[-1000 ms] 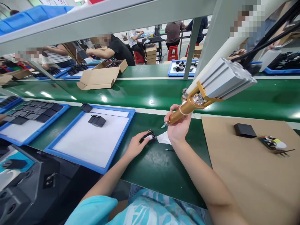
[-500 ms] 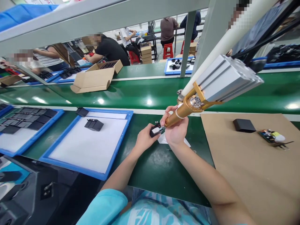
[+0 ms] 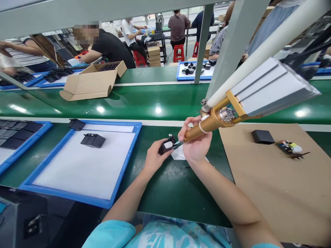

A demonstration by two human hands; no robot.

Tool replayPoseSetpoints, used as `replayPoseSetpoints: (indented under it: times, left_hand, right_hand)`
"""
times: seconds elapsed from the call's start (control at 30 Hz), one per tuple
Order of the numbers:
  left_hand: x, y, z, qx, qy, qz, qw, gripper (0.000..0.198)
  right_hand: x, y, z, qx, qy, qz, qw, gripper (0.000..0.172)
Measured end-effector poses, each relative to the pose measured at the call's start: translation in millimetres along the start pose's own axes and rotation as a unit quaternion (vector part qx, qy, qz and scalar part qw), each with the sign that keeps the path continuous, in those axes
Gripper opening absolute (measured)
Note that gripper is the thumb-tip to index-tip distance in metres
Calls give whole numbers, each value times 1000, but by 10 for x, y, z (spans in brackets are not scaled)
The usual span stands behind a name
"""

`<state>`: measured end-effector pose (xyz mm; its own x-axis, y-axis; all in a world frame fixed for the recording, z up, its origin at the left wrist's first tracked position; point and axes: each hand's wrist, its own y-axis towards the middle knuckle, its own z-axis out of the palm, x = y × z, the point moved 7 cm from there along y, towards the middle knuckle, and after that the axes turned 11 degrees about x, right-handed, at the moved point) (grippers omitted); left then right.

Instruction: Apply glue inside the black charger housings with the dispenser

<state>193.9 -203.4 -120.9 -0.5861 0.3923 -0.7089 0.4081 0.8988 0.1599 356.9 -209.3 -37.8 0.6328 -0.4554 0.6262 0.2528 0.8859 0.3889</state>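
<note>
My left hand (image 3: 154, 155) is closed around a small black plastic case (image 3: 163, 148) with its open side up. A white block and small electronic parts show inside it. My right hand (image 3: 198, 146) wraps round the gold barrel of a hand-held power tool (image 3: 200, 128), which has a large silver ribbed body behind. The tool's thin metal tip reaches to the edge of the case; whether it touches the parts inside I cannot tell. Under the hands lies a white sheet (image 3: 178, 154), partly hidden, with a thin metal item (image 3: 186, 167) near it.
To the left, a blue-rimmed white tray (image 3: 77, 172) bears black cases (image 3: 93, 140); another tray holds several more. On brown cardboard (image 3: 271, 186) at right sit a black case (image 3: 263, 136) and a circuit board (image 3: 291, 148). A white pole (image 3: 240, 74) slants above; co-workers sit beyond the belt.
The view has shifted, so the trays appear further left. Both hands keep their grip on the case and the tool; the tool's silver body appears further right and its tip stays at the case.
</note>
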Motion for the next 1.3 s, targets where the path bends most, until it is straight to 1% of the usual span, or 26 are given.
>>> replayPoseSetpoints:
  times: [0.1, 0.27, 0.47, 0.63, 0.93, 1.1, 1.3]
  left_hand:
    - [-39, -14, -29, -1, 7, 12, 1000, 40]
    - [-93, -30, -61, 0, 6, 7, 1000, 39]
    - [-83, -36, -58, -1, -6, 0, 1000, 39]
    - [-93, -27, -47, 3, -12, 1, 1000, 39]
    - [-102, -28, -45, 6, -22, -3, 1000, 39]
    - [-159, -30, -91, -8, -7, 25, 1000, 36]
    - [-241, -23, -127, -10, 2, 47, 999, 36]
  right_hand:
    - [1, -5, 5, -2, -11, 3, 1000, 31]
    - [21, -6, 24, 9, -13, -6, 1000, 30]
    - [48, -5, 16, -1, -41, -13, 999, 31]
    - [40, -11, 43, 5, -26, -13, 1000, 29]
    - [40, -17, 44, 2, -35, -6, 999, 28]
    - [43, -19, 46, 2, -23, -14, 1000, 29]
    - [41, -18, 51, 1, -42, -7, 999, 29]
